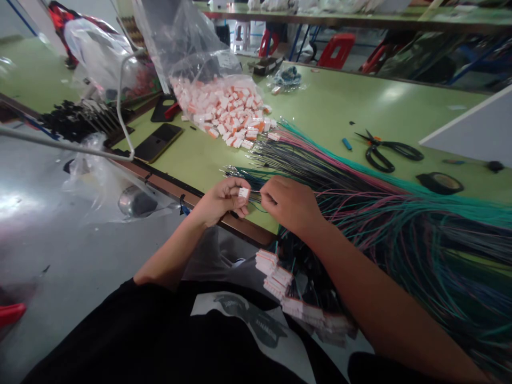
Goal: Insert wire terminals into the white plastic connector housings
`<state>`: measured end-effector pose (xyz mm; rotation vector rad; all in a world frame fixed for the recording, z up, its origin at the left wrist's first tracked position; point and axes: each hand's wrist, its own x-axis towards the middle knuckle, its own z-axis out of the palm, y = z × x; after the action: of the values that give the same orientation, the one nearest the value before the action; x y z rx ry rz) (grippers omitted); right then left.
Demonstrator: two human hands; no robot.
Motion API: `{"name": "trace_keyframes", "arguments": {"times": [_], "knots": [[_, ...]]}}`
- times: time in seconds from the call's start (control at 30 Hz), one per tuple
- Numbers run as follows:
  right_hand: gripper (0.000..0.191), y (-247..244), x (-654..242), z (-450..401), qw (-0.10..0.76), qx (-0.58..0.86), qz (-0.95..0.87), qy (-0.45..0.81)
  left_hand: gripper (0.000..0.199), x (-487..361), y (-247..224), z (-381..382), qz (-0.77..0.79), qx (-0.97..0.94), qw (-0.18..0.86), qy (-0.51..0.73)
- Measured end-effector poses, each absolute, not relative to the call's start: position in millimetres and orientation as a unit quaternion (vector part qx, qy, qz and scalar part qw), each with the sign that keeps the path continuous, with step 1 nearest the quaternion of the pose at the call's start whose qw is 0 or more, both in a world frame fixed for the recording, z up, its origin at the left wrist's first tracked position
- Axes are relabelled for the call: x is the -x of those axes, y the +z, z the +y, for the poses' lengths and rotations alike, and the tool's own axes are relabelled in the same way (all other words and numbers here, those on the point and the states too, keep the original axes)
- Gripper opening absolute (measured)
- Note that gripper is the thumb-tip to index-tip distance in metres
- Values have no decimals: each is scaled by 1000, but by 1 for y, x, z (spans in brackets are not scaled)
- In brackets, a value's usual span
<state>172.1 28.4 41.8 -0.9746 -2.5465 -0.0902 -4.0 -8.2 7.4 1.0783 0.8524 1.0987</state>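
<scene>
Thumb and fingers of the left hand (224,202) are gripping a small white connector (243,192). Close by, the right hand (290,205) is curling shut, apparently pinching a thin wire (255,191), though its fingertips are not showing clearly enough to tell the exact hold.

Slipping is looking like the first risk: the connector is offering little surface, and only fingertips appear to be bracing it, so an uneven push or pull could be twisting it loose. Because both hands are working by the near edge of the table (340,106), a dropped piece could be falling off it. The thin wire could be buckling if the right hand is pressing at a slant. Tangling is another worry, since coloured wires (440,201) are fanning out loosely around the right forearm, and an elbow catching them could be tugging on the stacked connectors (276,274) that are sitting below the edge.

As for position, the white connector is resting at the left fingertips, facing the right hand across a narrow gap that the thin wire is bridging. Dark wires (304,160) are lying just beyond both hands, and a bag of connectors (236,109) is spilling open farther back.
</scene>
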Motion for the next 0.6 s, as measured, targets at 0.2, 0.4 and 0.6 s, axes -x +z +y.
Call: {"name": "trace_keyframes", "arguments": {"times": [0.2, 0.4, 0.6], "knots": [[20, 37, -173, 29, 212, 333, -918, -20, 38, 1, 8, -10, 394, -474, 622, 483], [17, 34, -170, 30, 227, 341, -912, 32, 41, 0, 8, -12, 411, -481, 604, 484], [19, 30, -159, 30, 223, 334, -916, 20, 40, 0, 6, -12, 402, -479, 598, 502]]}}
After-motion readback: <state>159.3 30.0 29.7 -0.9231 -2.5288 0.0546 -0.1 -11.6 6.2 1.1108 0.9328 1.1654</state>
